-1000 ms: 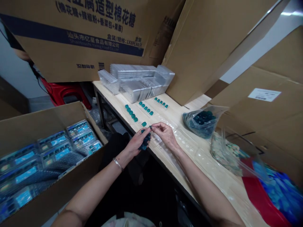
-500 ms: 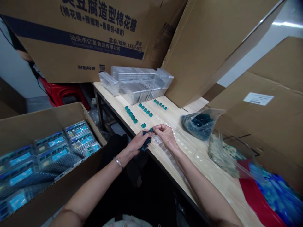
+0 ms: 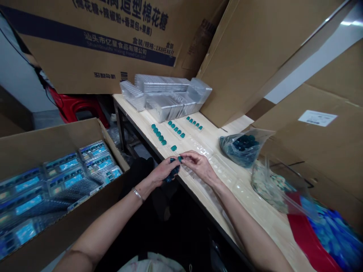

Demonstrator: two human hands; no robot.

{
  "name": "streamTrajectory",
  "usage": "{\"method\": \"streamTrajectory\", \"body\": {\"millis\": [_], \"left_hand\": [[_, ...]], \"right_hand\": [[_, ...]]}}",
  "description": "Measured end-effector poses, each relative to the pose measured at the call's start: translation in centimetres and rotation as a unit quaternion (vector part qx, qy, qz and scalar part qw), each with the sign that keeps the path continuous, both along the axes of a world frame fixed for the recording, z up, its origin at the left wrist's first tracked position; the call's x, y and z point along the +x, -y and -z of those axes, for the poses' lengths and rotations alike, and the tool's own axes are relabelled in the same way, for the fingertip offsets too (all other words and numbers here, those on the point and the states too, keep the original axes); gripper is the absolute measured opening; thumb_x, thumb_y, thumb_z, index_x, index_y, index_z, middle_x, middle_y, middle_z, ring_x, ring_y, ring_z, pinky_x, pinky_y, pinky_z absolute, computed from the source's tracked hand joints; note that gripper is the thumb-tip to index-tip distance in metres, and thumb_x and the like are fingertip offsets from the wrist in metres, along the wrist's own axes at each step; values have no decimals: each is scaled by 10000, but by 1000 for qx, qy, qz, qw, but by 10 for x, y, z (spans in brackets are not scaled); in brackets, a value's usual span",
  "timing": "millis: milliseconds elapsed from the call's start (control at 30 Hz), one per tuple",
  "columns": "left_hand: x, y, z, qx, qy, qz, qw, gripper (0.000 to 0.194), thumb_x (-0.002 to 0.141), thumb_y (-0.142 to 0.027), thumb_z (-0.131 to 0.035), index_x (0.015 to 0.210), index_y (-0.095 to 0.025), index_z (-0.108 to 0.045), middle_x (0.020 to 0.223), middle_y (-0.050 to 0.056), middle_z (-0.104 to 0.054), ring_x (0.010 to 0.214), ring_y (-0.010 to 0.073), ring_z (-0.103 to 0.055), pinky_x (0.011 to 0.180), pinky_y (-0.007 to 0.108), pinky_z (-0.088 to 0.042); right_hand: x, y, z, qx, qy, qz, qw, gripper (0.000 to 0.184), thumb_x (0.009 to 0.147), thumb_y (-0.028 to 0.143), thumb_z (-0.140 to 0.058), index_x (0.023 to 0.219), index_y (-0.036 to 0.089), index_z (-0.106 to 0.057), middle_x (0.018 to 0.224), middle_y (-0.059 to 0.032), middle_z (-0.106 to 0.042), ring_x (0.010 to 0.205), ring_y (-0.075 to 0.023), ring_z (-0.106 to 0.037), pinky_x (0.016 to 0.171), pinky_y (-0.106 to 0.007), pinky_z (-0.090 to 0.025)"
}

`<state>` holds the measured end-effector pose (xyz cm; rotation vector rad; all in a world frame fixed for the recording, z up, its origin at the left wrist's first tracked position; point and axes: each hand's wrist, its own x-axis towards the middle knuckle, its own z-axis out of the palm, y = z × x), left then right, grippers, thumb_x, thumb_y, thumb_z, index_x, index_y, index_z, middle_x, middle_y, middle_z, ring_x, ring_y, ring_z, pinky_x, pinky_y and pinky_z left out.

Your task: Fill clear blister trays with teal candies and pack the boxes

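My left hand point(image 3: 162, 170) is closed around a bunch of dark teal translucent pieces point(image 3: 172, 175), beside the table's front edge. Between the fingertips of my right hand point(image 3: 200, 165) is one small teal piece point(image 3: 180, 159), close to the left thumb. A single teal piece point(image 3: 174, 148) lies on the table just beyond my hands. Farther back are short rows of the same pieces: a left row point(image 3: 159, 135), a middle row point(image 3: 176, 129) and a right row point(image 3: 194, 122). They appear to sit in clear plastic trays point(image 3: 224, 166) laid flat along the table.
Stacked clear plastic packs point(image 3: 170, 98) stand at the table's back. On the right are a bag of dark teal pieces point(image 3: 241, 149), a bag of pale pieces point(image 3: 268, 187) and blue packets point(image 3: 337, 230) on red material. A carton point(image 3: 113, 151) with packed sets stands left. Large cardboard point(image 3: 241, 56) borders the table.
My right hand has drawn a teal piece up at the left thumb and now has it between its fingertips. The rows on the table look unchanged; the camera view shifts slightly.
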<state>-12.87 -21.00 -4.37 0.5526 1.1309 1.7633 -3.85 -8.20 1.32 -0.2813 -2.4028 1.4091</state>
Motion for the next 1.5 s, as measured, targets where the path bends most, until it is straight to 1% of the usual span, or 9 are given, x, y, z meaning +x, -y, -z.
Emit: {"method": "streamTrajectory", "body": {"millis": [133, 233, 433, 633, 800, 1033, 1233, 1333, 1500], "left_hand": [[-2, 9, 2, 3, 12, -8, 1000, 353, 725, -510, -613, 847, -185, -548, 645, -25, -491, 456, 54, -435, 388, 167, -329], [-5, 16, 3, 5, 38, -37, 999, 358, 727, -489, -625, 899, -180, -571, 667, -23, -492, 471, 47, -439, 398, 161, -334], [-11, 20, 6, 9, 66, -64, 996, 370, 709, -472, -649, 914, -171, -583, 684, -15, -510, 469, 45, -441, 392, 157, -325], [-12, 20, 6, 8, 69, -58, 996, 383, 717, -476, -640, 936, -165, -590, 680, -17, -503, 475, 45, -439, 395, 156, -327], [-11, 20, 6, 2, 71, -63, 995, 406, 735, -473, -622, 981, -150, -601, 689, -11, -501, 493, 49, -445, 403, 159, -338], [-12, 17, 10, 15, 78, -68, 995, 415, 737, -473, -620, 982, -139, -605, 686, -4, -502, 481, 47, -431, 395, 161, -328], [-12, 18, 9, 12, 81, -64, 995, 372, 750, -446, -619, 951, -135, -597, 676, -4, -503, 473, 44, -422, 393, 159, -324], [-12, 19, 5, 36, 115, -61, 991, 365, 749, -436, -627, 955, -137, -592, 689, -3, -505, 473, 38, -417, 399, 158, -324], [-10, 19, -3, 85, 169, -26, 982, 362, 764, -427, -617, 962, -124, -592, 685, 4, -508, 470, 38, -414, 397, 158, -317]], "right_hand": [[-10, -10, 4, 12, -34, 22, 999, 239, 702, 353, -688, 896, 213, -701, 890, -41, -637, 767, -143, -593, 719, -285, -484], [-26, -24, 11, 93, -71, 48, 992, 206, 696, 351, -701, 842, 206, -709, 812, -40, -629, 744, -152, -578, 706, -301, -474], [-49, -37, 23, 185, -60, -27, 981, 225, 764, 380, -645, 863, 194, -724, 852, -85, -646, 782, -183, -612, 709, -315, -485], [-45, -37, 26, 263, -84, -66, 959, 216, 830, 345, -579, 926, 199, -706, 884, -81, -656, 827, -170, -618, 769, -303, -493], [-43, -35, 29, 314, -115, -67, 940, 190, 836, 328, -574, 910, 199, -691, 857, -71, -651, 822, -168, -612, 762, -302, -495], [-47, -23, 23, 394, -62, -89, 913, 196, 867, 288, -528, 852, 170, -683, 811, -76, -640, 794, -164, -593, 741, -277, -469], [-52, -12, 21, 466, 13, -69, 882, 233, 878, 233, -497, 734, 145, -657, 768, -89, -606, 788, -178, -563, 709, -275, -445], [-50, -11, 21, 449, 7, -69, 891, 188, 869, 222, -509, 798, 143, -663, 802, -92, -619, 811, -178, -566, 740, -282, -447], [-34, -9, 13, 301, -44, -13, 952, 199, 851, 298, -545, 924, 156, -663, 835, -66, -634, 744, -143, -577, 677, -256, -456]]}}
